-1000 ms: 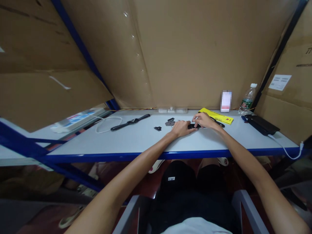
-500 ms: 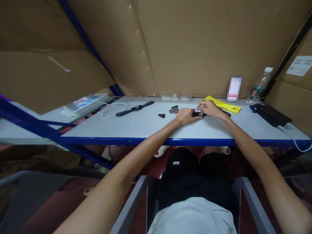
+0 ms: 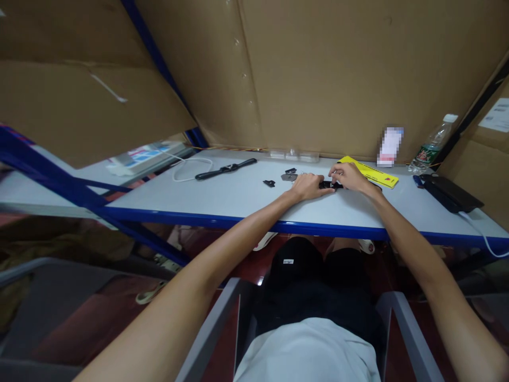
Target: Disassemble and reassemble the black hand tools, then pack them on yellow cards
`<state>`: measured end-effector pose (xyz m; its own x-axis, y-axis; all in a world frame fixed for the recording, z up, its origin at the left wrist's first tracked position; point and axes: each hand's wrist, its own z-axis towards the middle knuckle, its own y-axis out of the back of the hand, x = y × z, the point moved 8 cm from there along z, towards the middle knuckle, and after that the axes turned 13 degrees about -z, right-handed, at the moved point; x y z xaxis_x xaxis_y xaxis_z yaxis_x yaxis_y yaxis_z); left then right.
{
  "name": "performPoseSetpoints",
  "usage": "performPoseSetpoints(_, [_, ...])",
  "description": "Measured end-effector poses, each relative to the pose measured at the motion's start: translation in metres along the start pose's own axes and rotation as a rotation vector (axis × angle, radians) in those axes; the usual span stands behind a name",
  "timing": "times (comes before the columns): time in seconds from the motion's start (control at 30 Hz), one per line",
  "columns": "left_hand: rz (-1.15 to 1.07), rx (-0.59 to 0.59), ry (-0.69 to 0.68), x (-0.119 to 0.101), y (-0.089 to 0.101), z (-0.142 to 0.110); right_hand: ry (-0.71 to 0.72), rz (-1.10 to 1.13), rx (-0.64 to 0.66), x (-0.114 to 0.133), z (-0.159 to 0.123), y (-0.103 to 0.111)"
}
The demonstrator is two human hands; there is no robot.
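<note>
Head view: where was the thing you were handling?

The dark piece (image 3: 327,185) lay low at the counter (image 3: 238,199), between my left hand (image 3: 308,186) and my right hand (image 3: 347,176), well back from the blue front edge.

And what was each grip doing?

My left grip was closed on the left part of it, the thumb along the near side. My right hand was bent over the other part, fingertips pointing down; whether they pinched something or merely touched, I could not tell.

Why hold it like that?

I'd say the left steadied it, which left the right fingertips free for the finer work.

What about the loose parts?

A grey plate (image 3: 289,178) lay just beyond my left hand, a small black part (image 3: 291,171) behind it and a notched black part (image 3: 269,183) farther left. That looked like easy reach without crowding me. A long black strip (image 3: 226,169) lay well apart, probably out of the way.

How did the piece itself look?

Narrow and black, with small bright glints near my right fingertips. My hands hid much of it. A dark tip (image 3: 377,186) showed beyond my right hand, near the yellow sheet (image 3: 376,172); I couldn't tell whether it belonged.
</note>
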<state>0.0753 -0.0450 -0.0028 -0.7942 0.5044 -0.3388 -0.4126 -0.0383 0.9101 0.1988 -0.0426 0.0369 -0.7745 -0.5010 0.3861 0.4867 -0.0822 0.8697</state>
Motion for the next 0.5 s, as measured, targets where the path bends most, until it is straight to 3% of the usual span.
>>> performPoseSetpoints(0.5, [0.016, -0.007, -0.036, -0.0043, 0.0029, -0.0019, 0.039, -0.136, -0.015, 0.0018, -0.0003, 0.0009])
